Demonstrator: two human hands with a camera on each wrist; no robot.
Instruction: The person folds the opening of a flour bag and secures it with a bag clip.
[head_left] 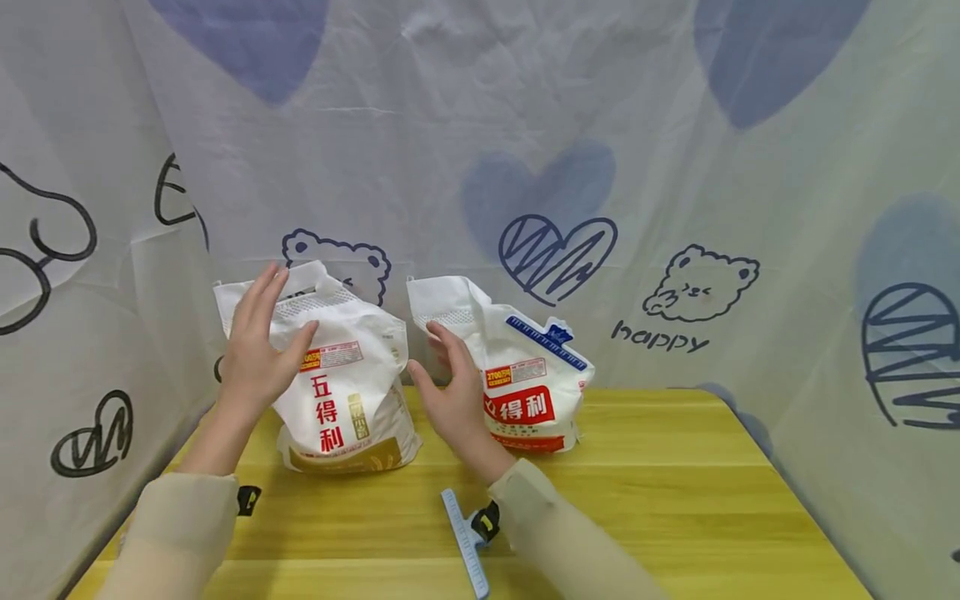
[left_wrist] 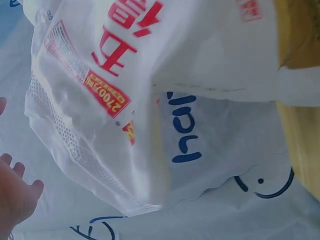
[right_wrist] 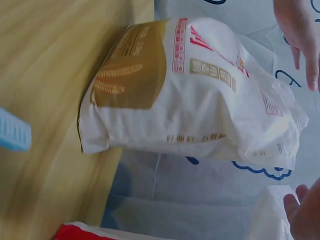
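I log a crinkled, bulging white bag (head_left: 351, 385) at eleven o'clock on grained tabletop (head_left: 675, 483), a clipped bag (head_left: 525, 367) at its three o'clock; left grip (head_left: 262, 354) and right grip (head_left: 455, 396) wide (contact: cannot tell).

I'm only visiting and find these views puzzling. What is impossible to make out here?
Head view: the left hand hides part of the left bag.
Head view: the right hand covers part of the right bag.
Head view: the left bag's small print is too small to read.
Right wrist view: the left edge cuts off the pale clip; the bottom edge cuts off the right bag.
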